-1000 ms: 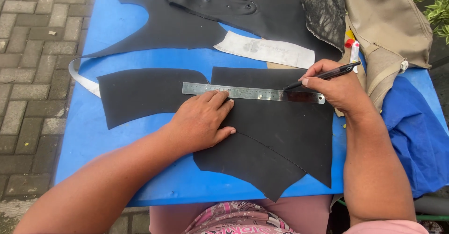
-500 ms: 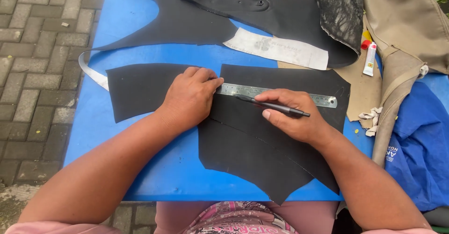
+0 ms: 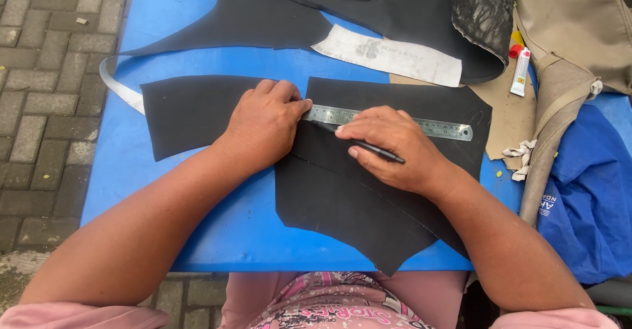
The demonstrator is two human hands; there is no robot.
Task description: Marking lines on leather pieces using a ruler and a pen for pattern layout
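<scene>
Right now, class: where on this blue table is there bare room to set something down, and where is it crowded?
Bare blue table shows at the far left corner, and along the near edge below the left forearm. It is crowded around the ruler, both hands and the black pieces.

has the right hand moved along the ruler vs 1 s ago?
Yes. The right hand with its pen has slid leftward along the steel ruler, from near the ruler's right end to about its middle, close to the left hand.

Bare forearms, pink clothing

Both hands [image 3: 263, 128] and forearms are uncovered; pale pink short sleeves [image 3: 85, 317] show at the frame's bottom corners, with a pink patterned garment [image 3: 336, 303] across the lap.
</scene>
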